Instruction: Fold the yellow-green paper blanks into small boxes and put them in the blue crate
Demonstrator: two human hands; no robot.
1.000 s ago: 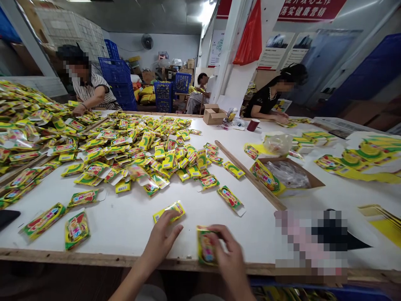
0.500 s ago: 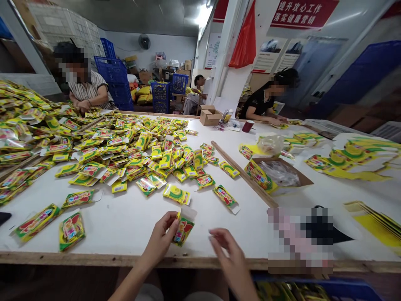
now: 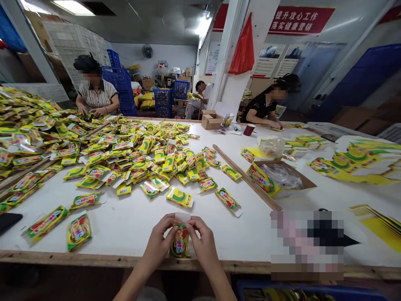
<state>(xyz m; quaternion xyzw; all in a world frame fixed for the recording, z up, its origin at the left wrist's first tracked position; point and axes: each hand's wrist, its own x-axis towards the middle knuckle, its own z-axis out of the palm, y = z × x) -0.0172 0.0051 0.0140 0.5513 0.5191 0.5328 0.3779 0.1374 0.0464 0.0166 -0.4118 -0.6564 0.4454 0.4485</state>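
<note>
A small yellow-green printed box (image 3: 179,244) stands near the table's front edge, its pale end flap sticking up at the top. My left hand (image 3: 163,236) grips its left side near the top, fingers closed. On the other side, my right hand (image 3: 200,238) pinches the upper right corner beside the flap. Just beyond my hands lies a yellow box (image 3: 179,197) with an end flap showing. Another flat box (image 3: 79,232) rests to the left of my left hand, and one more box (image 3: 229,200) lies beyond my right hand.
A large heap of similar boxes (image 3: 125,146) covers the left and middle of the white table (image 3: 125,225). A wooden strip (image 3: 247,177) crosses it, beside an open carton (image 3: 291,179) with clear plastic. Flat printed sheets (image 3: 354,161) lie right. Co-workers sit across the table.
My right hand has moved left from the bare tabletop onto the box and closed on it. The box has turned more upright between both hands. The view has tilted up slightly.
</note>
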